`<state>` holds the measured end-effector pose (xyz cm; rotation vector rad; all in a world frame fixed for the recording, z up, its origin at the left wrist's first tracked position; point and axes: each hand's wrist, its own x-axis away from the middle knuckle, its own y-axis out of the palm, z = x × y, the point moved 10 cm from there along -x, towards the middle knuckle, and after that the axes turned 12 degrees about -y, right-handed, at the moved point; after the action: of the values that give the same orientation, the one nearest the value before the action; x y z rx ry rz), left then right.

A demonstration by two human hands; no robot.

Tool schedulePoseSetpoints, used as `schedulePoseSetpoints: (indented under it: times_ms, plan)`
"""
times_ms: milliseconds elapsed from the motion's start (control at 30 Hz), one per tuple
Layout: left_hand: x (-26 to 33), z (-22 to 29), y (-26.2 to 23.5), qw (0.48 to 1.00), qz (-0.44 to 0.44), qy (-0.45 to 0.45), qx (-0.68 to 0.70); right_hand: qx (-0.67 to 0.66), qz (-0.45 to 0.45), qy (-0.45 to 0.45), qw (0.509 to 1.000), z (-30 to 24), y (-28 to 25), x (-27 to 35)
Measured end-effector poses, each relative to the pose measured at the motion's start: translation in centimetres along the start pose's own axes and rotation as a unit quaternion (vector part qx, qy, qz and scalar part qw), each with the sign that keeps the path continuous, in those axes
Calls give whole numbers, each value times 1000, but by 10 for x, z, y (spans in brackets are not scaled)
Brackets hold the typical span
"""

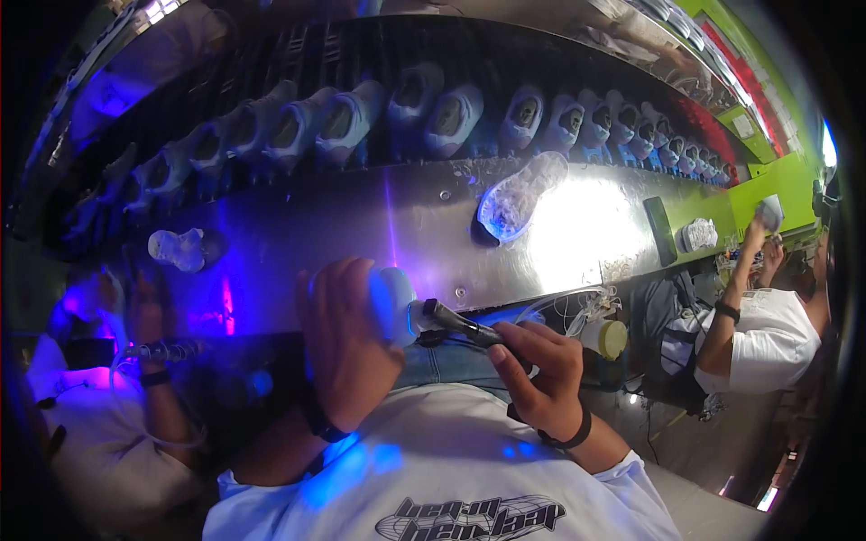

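My left hand (347,334) is wrapped round a pale shoe (394,307) lit blue, held up over the near edge of the metal bench. Only a rounded end of the shoe shows past my fingers; the rest is hidden. Between thumb and fingers, my right hand (546,370) grips a black brush-like tool (474,330). Its broad dark head lies at the right side of the shoe, touching it or very close. The tool's bristles, if any, are too small to make out.
Beyond the metal bench (334,221), a dark conveyor carries a row of pale shoes (343,126). A shoe stuffed with crumpled white material (519,206) lies on the bench, a white piece (180,250) farther left. Co-workers flank me; a yellow-topped pot (612,339) stands right.
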<state>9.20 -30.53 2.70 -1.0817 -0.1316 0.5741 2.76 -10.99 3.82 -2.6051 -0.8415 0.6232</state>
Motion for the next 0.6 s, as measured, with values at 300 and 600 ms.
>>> schedulePoseSetpoints:
  times_ms: [300, 600]
  plan:
    - [-23, -16, -6, 998, -12, 38, 39, -21, -57, -70, 996, 10, 15, -43]
    - [-45, -41, -13, 995, -61, 11, 82, -133, -5, -71, 989, 39, 61, -56]
